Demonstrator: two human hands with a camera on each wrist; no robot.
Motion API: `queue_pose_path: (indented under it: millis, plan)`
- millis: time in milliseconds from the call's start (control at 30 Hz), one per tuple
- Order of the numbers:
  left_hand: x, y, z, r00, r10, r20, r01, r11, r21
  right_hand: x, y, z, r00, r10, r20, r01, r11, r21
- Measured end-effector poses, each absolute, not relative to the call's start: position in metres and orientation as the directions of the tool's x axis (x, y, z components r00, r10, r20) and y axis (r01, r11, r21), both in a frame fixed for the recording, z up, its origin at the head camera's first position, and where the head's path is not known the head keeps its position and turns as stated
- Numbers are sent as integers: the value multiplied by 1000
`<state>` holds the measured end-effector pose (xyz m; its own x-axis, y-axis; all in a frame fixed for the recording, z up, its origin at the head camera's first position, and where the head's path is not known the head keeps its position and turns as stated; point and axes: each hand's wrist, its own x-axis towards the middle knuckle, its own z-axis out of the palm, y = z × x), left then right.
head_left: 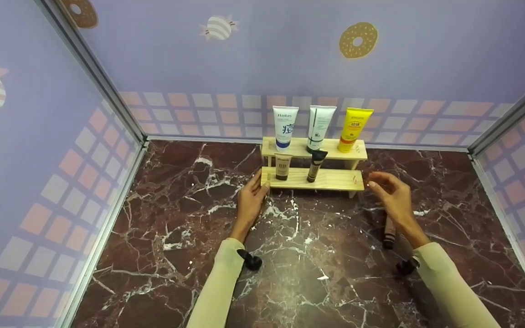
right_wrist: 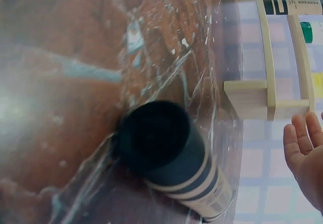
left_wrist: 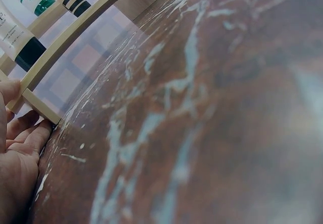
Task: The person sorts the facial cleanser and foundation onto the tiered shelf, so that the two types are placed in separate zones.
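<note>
A two-tier wooden display stand [head_left: 340, 179] holds upright squeeze tubes. My left hand [head_left: 249, 200] grips the stand's lower left end; in the left wrist view its thumb is at the shelf corner and its fingers [left_wrist: 38, 135] are against the leg. Just off the stand's right end, my right hand [head_left: 397, 196] hovers with loosely bent fingers, holding nothing. Below that hand a brown tube with a black cap [head_left: 389, 234] lies on the table; its cap [right_wrist: 156, 133] fills the middle of the right wrist view. My hand partly hides this tube in the head view.
The upper tier carries a white-and-blue tube [head_left: 285, 127], a white-and-green tube [head_left: 321, 127] and a yellow tube [head_left: 355, 130]. A beige tube [head_left: 283, 166] and a slim dark-topped tube [head_left: 316, 166] stand on the lower tier. Walls [head_left: 290, 68] enclose the marbled table [head_left: 189, 269] behind and at both sides.
</note>
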<state>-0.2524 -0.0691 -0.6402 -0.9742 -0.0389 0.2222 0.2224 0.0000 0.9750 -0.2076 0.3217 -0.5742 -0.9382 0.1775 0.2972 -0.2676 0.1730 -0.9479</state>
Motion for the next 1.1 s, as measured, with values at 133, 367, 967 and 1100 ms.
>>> queue_pose_path:
  millis: [133, 367, 967, 1100]
  plan:
    - [-252, -70, -640, -975, -36, 218, 218, 22, 976, -204, 326, -577, -933, 177, 313, -278, 194, -941]
    - [-252, -70, -640, -976, -34, 217, 216, 40, 976, -197, 334, -582, -938, 188, 290, -247, 223, -943]
    - [-253, -71, -641, -975, -19, 220, 220, -1, 976, -171, 354, -592, -946, 205, 252, -185, 300, -936]
    - [-253, -70, -640, -976, -21, 216, 216, 7, 976, -167, 358, -592, -945, 227, 235, -157, 316, -936]
